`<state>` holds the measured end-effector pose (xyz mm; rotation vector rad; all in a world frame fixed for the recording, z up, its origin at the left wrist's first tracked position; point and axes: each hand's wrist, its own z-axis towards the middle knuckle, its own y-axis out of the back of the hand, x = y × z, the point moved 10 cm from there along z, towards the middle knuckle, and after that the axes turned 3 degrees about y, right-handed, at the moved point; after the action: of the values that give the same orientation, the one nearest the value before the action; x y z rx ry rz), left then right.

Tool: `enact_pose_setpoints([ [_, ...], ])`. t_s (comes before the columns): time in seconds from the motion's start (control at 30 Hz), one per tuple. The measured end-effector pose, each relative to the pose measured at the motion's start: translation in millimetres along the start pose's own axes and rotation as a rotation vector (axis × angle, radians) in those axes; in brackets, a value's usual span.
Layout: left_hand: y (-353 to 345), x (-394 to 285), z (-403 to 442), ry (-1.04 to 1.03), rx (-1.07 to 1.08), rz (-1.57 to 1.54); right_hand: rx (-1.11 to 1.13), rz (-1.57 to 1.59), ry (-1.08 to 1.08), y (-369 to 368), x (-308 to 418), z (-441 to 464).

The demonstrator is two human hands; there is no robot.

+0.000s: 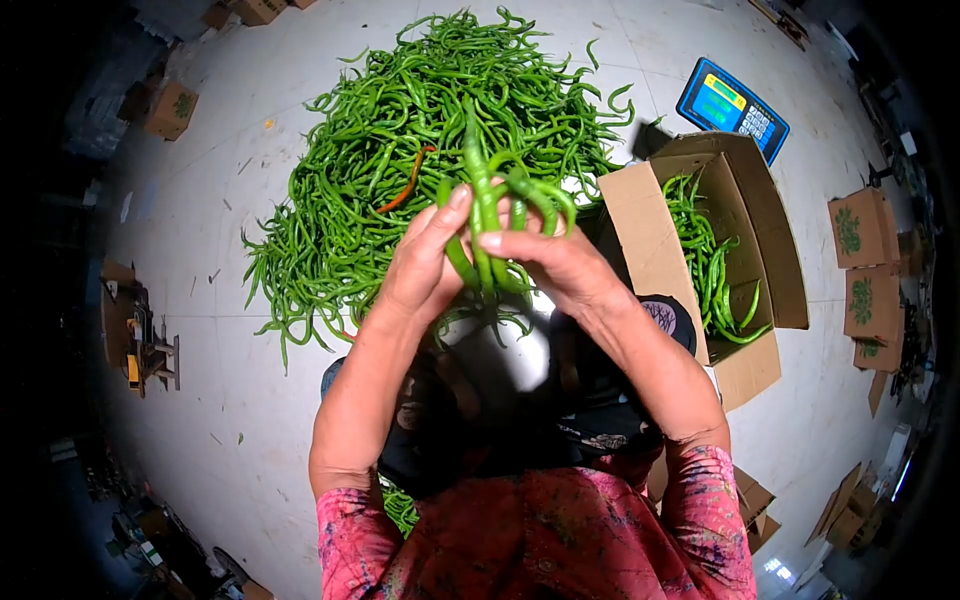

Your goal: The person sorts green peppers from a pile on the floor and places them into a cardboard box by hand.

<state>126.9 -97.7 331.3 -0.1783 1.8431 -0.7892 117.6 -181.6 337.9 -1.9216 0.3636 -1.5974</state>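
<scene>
Several long green peppers (pixel 483 215) are held up between my two hands, in front of a large heap of green peppers (pixel 370 130) on the floor. My left hand (pixel 430 255) is closed round their left side, thumb pointing up. From the right, my right hand (pixel 560 265) grips the bunch with its thumb across the peppers. One red pepper (pixel 408 182) lies on the heap. Beside my right arm, an open cardboard box (pixel 640 225) holds more green peppers (pixel 715 270).
A blue scale display (pixel 733 108) stands behind the box. Stacked cartons (pixel 865 250) are at the far right, and another carton (pixel 172 110) is at the upper left. Tools or a small stand (pixel 150 350) sit at the left. More peppers (pixel 400 510) lie by my left elbow.
</scene>
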Motion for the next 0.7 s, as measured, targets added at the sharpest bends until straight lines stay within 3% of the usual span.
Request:
enact_pose_setpoints([
  [0.13, -4, -11, 0, -0.062, 0.031, -0.048, 0.077, 0.169, -0.021, 3, 14, -1],
  [0.27, -7, -8, -3, -0.055, 0.074, 0.138, 0.186, 0.044, -0.072, -10, 15, -7],
  [0.4, -17, -10, -6, -0.076, 0.035, 0.112, 0.027, -0.377, 0.060, 5, 21, -11],
  [0.5, -5, -9, -5, -0.103, -0.004, 0.112, 0.023, -0.363, 0.015, 9, 12, -11],
  [0.7, 2, -5, -1, -0.134, -0.025, 0.028, -0.026, -0.329, 0.139, 10, 15, -5],
])
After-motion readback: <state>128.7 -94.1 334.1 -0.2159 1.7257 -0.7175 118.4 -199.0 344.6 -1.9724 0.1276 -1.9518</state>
